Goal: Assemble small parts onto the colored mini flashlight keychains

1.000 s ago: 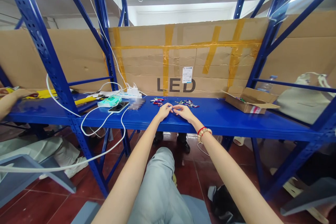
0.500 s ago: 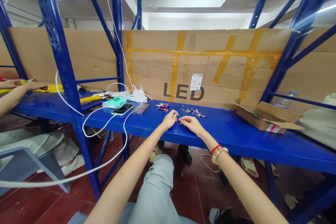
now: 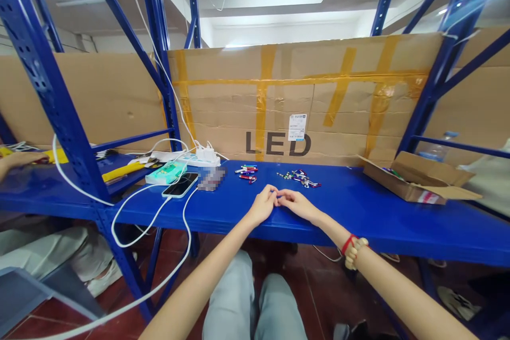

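Blue steel makes up the worktop (image 3: 358,207) where your two hands meet near its front edge. Your left hand (image 3: 263,205) and your right hand (image 3: 297,203) sit fingertip to fingertip, the fingers curled in and pinched together around something very small between them; it is too tiny to make out, and whether either grip truly has it closed in cannot be told. Your right wrist wears a red cord and a bead bracelet (image 3: 352,251). Just behind your hands, farther back on the worktop, lie two small heaps of coloured bits: a left heap (image 3: 247,172) and a right heap (image 3: 299,177), apart from each other and clear of your fingers. To the left of them rests a phone (image 3: 180,185) on a white cable (image 3: 131,207), with a green pack (image 3: 167,172) beside it and a white power strip (image 3: 201,157) behind. A big cardboard sheet (image 3: 311,101) marked LED and striped with yellow tape stands upright along the back. At the right end sits an open carton (image 3: 418,183), well apart from your hands. Far to the left, beyond the blue upright, another person's hand (image 3: 19,159) rests on the neighbouring worktop near something yellow. Your grey trouser legs (image 3: 251,308) show below, over a red floor.
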`<state>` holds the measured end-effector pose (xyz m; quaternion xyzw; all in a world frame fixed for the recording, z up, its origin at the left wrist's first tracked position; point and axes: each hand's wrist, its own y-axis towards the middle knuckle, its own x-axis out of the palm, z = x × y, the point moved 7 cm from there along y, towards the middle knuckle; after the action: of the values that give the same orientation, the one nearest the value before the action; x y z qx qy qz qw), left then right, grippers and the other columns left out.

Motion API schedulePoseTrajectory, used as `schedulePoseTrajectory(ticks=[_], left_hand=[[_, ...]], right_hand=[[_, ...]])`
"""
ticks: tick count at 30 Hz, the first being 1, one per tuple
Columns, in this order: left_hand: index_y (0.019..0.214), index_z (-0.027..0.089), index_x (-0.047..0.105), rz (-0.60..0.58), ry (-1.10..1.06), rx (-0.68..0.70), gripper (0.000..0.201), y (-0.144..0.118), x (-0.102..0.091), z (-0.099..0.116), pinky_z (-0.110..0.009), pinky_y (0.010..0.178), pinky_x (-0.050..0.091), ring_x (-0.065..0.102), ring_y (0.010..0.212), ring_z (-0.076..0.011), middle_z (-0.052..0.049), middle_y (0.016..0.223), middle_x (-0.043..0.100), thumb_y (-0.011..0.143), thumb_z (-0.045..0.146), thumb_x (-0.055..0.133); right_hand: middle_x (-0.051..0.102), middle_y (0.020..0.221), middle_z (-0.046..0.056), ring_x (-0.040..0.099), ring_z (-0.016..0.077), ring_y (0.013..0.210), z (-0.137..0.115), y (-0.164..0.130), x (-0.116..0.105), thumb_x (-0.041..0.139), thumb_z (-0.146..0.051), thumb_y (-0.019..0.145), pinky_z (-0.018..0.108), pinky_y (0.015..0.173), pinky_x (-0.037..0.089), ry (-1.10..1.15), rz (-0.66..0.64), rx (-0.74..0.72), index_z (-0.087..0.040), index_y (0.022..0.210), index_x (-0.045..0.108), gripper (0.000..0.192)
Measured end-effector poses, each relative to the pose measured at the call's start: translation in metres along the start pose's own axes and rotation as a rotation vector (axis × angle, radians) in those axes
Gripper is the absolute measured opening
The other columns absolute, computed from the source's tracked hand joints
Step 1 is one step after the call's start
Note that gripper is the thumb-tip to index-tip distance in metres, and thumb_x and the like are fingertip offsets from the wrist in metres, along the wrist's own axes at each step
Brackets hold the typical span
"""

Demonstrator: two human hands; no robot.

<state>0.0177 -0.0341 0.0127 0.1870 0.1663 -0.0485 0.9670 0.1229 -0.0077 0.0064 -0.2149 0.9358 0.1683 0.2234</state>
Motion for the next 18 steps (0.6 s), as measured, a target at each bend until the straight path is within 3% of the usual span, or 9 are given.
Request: schedulePoseTrajectory(ticks=[3, 5, 6, 8, 10, 12, 14, 18], left_hand=[[0.088, 0.017, 0.046, -0.013, -0.012, 0.007, 0.014, -0.004, 0.002, 0.004, -0.023, 0.066, 0.036, 0.050, 0.064, -0.0151, 0.004, 0.060, 0.049, 0.090, 0.013, 0.033], [0.088, 0.017, 0.047, -0.037, -0.013, 0.006, 0.014, -0.005, 0.004, 0.005, -0.023, 0.063, 0.035, 0.048, 0.061, -0.0147, 0.004, 0.061, 0.050, 0.091, 0.014, 0.033], [0.089, 0.017, 0.047, -0.056, -0.011, 0.004, 0.013, -0.006, 0.006, 0.005, -0.023, 0.061, 0.034, 0.048, 0.059, -0.0144, 0.003, 0.062, 0.051, 0.091, 0.015, 0.034], [0.092, 0.017, 0.048, -0.087, 0.002, -0.002, 0.015, -0.005, 0.008, 0.003, -0.023, 0.061, 0.033, 0.047, 0.059, -0.0146, 0.003, 0.063, 0.052, 0.091, 0.016, 0.034], [0.095, 0.018, 0.048, -0.109, 0.015, -0.020, 0.016, -0.005, 0.010, -0.001, -0.025, 0.066, 0.034, 0.049, 0.064, -0.0153, 0.003, 0.065, 0.054, 0.093, 0.017, 0.032], [0.098, 0.020, 0.049, -0.140, 0.029, -0.043, 0.018, -0.007, 0.014, -0.004, -0.027, 0.074, 0.033, 0.050, 0.069, -0.0158, 0.003, 0.068, 0.055, 0.094, 0.017, 0.031], [0.099, 0.022, 0.050, -0.157, 0.058, -0.083, 0.020, -0.009, 0.016, -0.006, -0.030, 0.081, 0.031, 0.050, 0.073, -0.0166, 0.003, 0.071, 0.057, 0.096, 0.019, 0.030], [0.103, 0.025, 0.052, -0.210, 0.086, -0.224, 0.021, -0.014, 0.027, -0.011, -0.030, 0.076, 0.033, 0.050, 0.085, -0.0204, 0.001, 0.078, 0.061, 0.095, 0.022, 0.033]], right_hand=[[0.068, 0.072, 0.001, 0.060, 0.0125, 0.065, -0.007, 0.010, 0.003, 0.055, -0.024, 0.073, 0.024, 0.064, 0.047, -0.061, -0.179, 0.030, -0.015, 0.090, 0.064, 0.021], [0.069, 0.077, 0.002, 0.061, 0.0125, 0.065, -0.005, 0.023, -0.004, 0.051, -0.026, 0.078, 0.023, 0.060, 0.048, -0.247, -0.274, 0.079, -0.017, 0.097, 0.064, 0.025], [0.070, 0.079, 0.002, 0.062, 0.0128, 0.065, -0.002, 0.034, -0.015, 0.050, -0.027, 0.080, 0.023, 0.060, 0.048, -0.391, -0.256, 0.100, -0.018, 0.100, 0.065, 0.027], [0.070, 0.089, 0.002, 0.064, 0.0152, 0.077, 0.001, 0.059, -0.049, 0.052, -0.022, 0.078, 0.025, 0.068, 0.049, -0.649, -0.060, 0.119, -0.021, 0.096, 0.068, 0.024], [0.067, 0.103, 0.005, 0.061, 0.0212, 0.097, 0.008, 0.084, -0.082, 0.051, -0.015, 0.076, 0.031, 0.079, 0.047, -0.743, 0.118, 0.149, -0.022, 0.095, 0.069, 0.027], [0.067, 0.104, 0.008, 0.060, 0.0237, 0.099, 0.019, 0.105, -0.107, 0.052, -0.012, 0.074, 0.033, 0.080, 0.046, -0.801, 0.235, 0.187, -0.021, 0.091, 0.070, 0.027], [0.069, 0.096, 0.007, 0.063, 0.0231, 0.093, 0.030, 0.121, -0.121, 0.054, -0.015, 0.073, 0.031, 0.077, 0.047, -0.816, 0.288, 0.205, -0.021, 0.085, 0.071, 0.022], [0.071, 0.087, 0.006, 0.064, 0.0205, 0.084, 0.049, 0.137, -0.127, 0.058, -0.024, 0.074, 0.027, 0.074, 0.047, -0.785, 0.273, 0.140, -0.021, 0.077, 0.072, 0.015]])
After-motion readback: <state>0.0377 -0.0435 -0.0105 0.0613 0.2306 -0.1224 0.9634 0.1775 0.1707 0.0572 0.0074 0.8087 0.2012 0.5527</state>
